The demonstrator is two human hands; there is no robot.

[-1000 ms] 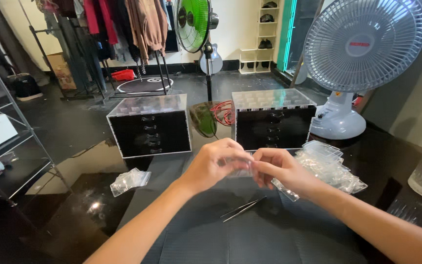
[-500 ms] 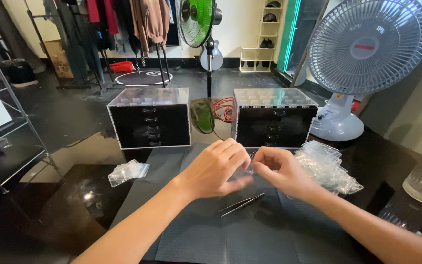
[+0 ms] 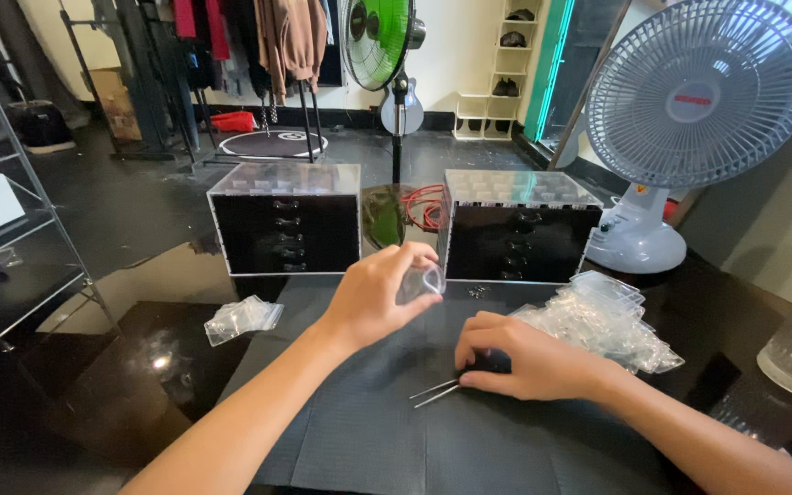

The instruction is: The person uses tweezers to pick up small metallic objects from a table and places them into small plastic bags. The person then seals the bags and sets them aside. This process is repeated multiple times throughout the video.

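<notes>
A big grey fan (image 3: 700,96) fills the upper right of the frame, standing on the dark table (image 3: 139,348). It looks like it could blow light things around if it is running; I cannot tell if it spins.

In the middle, near the top, sit two black drawer boxes: the left drawer box (image 3: 286,220) and the right drawer box (image 3: 520,227). Between them lies a red cord (image 3: 425,206). A dark mat (image 3: 368,431) covers the table in the lower middle.

Right of the middle is a pile of clear bags (image 3: 602,321). It is loose and slippery, so an arm brushing it could push bags off the table. A small bunch of bags (image 3: 242,319) lies on its own at the left.

The left hand (image 3: 376,295) is in the middle of the frame, lifted above the mat. Its fingers curl around a small clear bag (image 3: 420,282) and pinch it. The bag is thin and bendy. If the pinch gets loose, it may slip, and anything tiny inside could spill; I cannot see if something is in it.

The right hand (image 3: 520,359) is lower, just right of the middle, pressed down on the mat. Its fingers are bent close together over the end of the thin metal tweezers (image 3: 437,392). I cannot tell if they grip the tool yet. The tips are sharp and lie flat, so they could slide away or poke the mat.

Some tiny dark bits (image 3: 478,291) lie by the right box. They could roll and get lost easily.
</notes>
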